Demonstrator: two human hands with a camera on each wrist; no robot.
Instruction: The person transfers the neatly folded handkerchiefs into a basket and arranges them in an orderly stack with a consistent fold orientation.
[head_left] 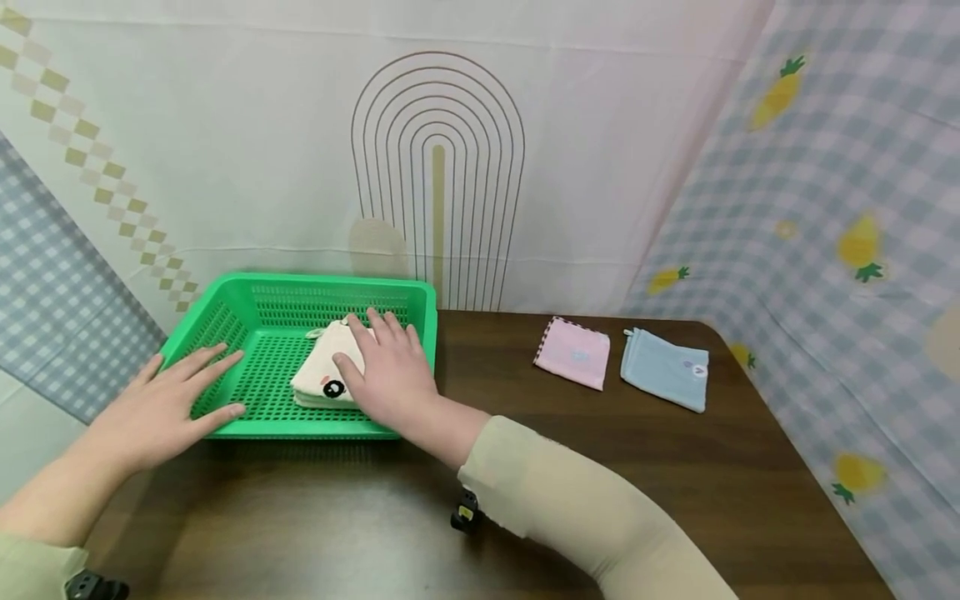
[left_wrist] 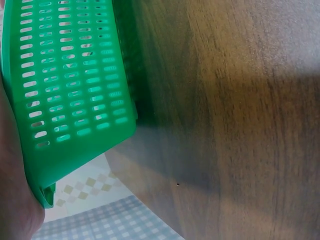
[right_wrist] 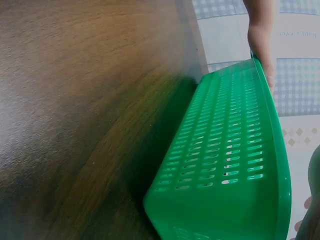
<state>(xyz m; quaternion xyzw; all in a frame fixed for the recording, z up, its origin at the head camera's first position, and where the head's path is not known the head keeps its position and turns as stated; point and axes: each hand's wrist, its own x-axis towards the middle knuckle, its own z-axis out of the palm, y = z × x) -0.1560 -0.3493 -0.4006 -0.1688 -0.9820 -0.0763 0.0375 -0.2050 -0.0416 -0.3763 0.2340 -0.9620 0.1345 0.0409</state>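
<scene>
A green plastic basket (head_left: 300, 429) with slotted walls stands on the table at the left. Inside it, toward the right, lies a folded cream towel (head_left: 318, 371) with a black embroidered eye. My right hand (head_left: 393, 371) reaches over the basket's front rim, its outstretched fingers over the right part of the towel and hiding it. At the basket's left front corner is my left hand (head_left: 161, 408), fingers spread above the rim. The left wrist view shows the basket's outer wall (left_wrist: 75, 100) beside that hand; the right wrist view shows the long front wall (right_wrist: 215, 150).
To the right on the dark wooden table (head_left: 487, 467) lie a folded pink towel (head_left: 573, 354) with a striped edge and a folded blue towel (head_left: 663, 375) beside it. A white patterned curtain (head_left: 285, 150) hangs behind the table, and a checked cloth (head_left: 810, 208) at the right.
</scene>
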